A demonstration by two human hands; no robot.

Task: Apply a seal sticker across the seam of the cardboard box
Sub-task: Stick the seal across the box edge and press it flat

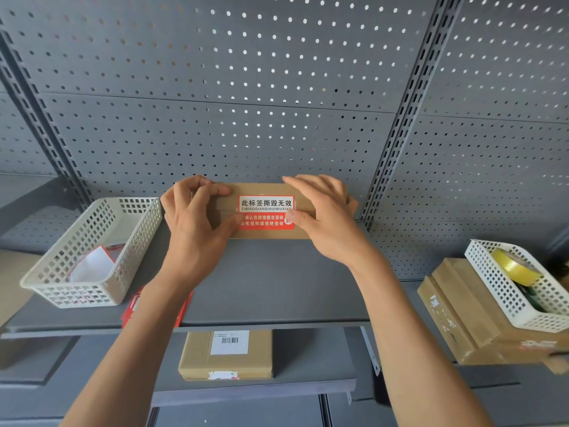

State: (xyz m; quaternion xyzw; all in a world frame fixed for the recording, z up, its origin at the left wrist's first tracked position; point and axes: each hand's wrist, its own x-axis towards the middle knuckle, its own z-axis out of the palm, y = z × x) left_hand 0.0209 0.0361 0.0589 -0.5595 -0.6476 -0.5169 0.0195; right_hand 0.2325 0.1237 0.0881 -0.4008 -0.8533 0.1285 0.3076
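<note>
- The red-and-white rectangular seal sticker (pixel 266 212) lies across the seam of the flat brown cardboard box (pixel 261 189) on the grey metal shelf (pixel 277 288), long axis left-right.
- The left hand (pixel 197 217) and right hand (pixel 323 214) flank it, fingers flat, thumbs pressing its lower corners.
- The white plastic baskets (pixel 92 251) stand well apart; nothing obstructs.

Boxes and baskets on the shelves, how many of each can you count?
Cardboard boxes: 3 (sealed box, labelled box, right box)
White baskets: 2 (left basket, right basket)
Total: 5
</note>
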